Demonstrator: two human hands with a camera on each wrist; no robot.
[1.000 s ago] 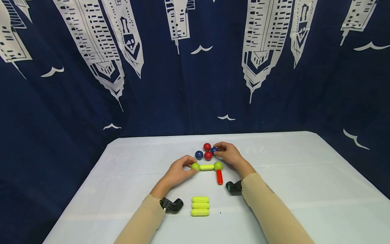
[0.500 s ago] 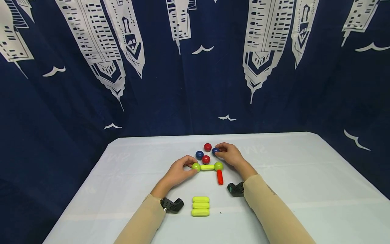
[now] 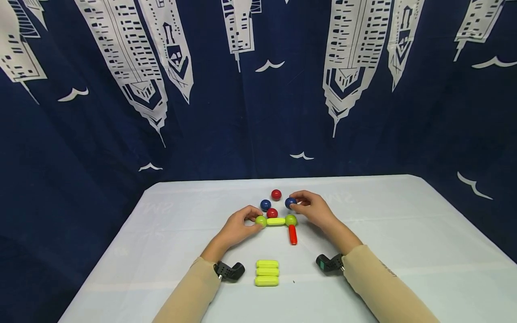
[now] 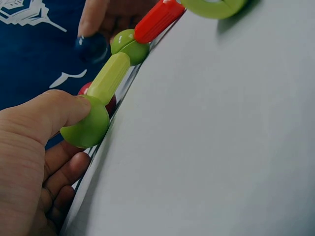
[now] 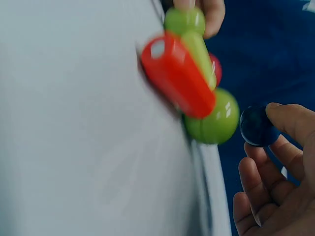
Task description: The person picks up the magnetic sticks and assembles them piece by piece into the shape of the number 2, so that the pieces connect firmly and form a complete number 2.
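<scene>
My left hand (image 3: 241,225) is pinching a green ball (image 3: 261,221) between thumb and fingers — a yellow-green rod (image 3: 276,221) is linking it to a second green ball (image 3: 291,220), where a red rod (image 3: 292,235) is pointing toward me. My right hand (image 3: 316,209) is pinching a blue ball (image 3: 290,203) just beyond that corner, perhaps off the table (image 3: 161,242).

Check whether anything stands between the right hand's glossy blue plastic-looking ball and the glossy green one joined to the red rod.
Nothing visible stands between the blue ball and green ball; the nearer glossy red ball lies off to the left.
</scene>
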